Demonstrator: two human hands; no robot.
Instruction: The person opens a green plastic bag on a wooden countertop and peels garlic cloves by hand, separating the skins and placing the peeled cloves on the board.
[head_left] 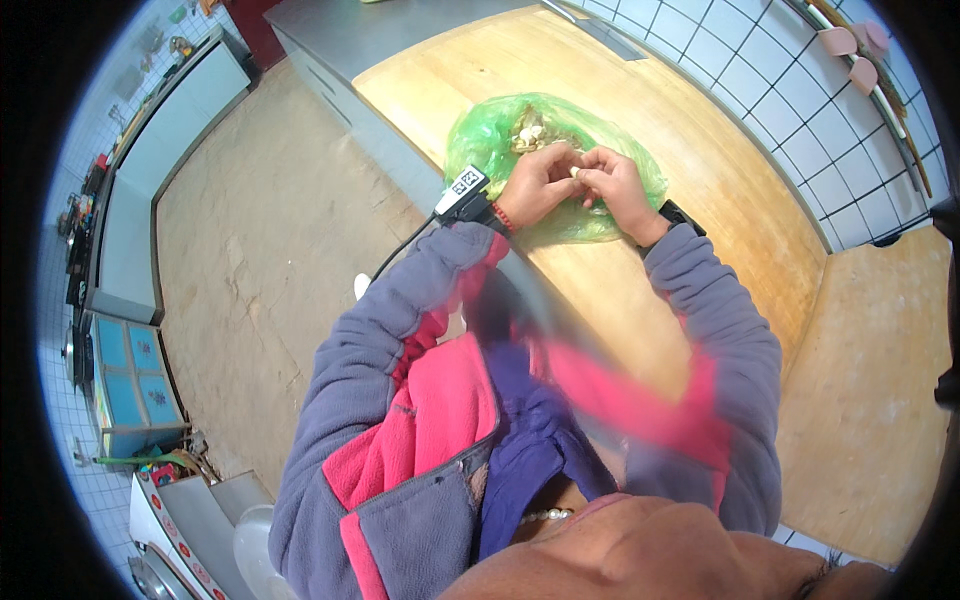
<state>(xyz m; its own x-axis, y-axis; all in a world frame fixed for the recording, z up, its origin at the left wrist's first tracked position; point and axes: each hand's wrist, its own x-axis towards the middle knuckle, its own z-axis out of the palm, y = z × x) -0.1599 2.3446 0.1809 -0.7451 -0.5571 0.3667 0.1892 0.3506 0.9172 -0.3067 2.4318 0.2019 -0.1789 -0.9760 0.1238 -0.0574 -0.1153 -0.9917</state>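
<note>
A green translucent plastic bag (490, 125) lies spread on the wooden counter top. On it sits a small heap of whitish and brown papery pieces (535, 132), which look like garlic and its skins. Just nearer than the heap, over the bag, my two hands meet with their fingertips together. My right hand (618, 192) pinches a small pale piece, like a garlic clove (575, 172). My left hand (540, 188) is closed against the same piece from the other side. The undersides of the fingers are partly hidden.
The wooden counter top (750, 220) runs along a white tiled wall (770, 110) with a rail of pink hanging things (850, 55). A wooden board (870, 380) is at the right. Across the floor (270, 250) stand low cabinets (180, 130). A black cable trails from my left wrist.
</note>
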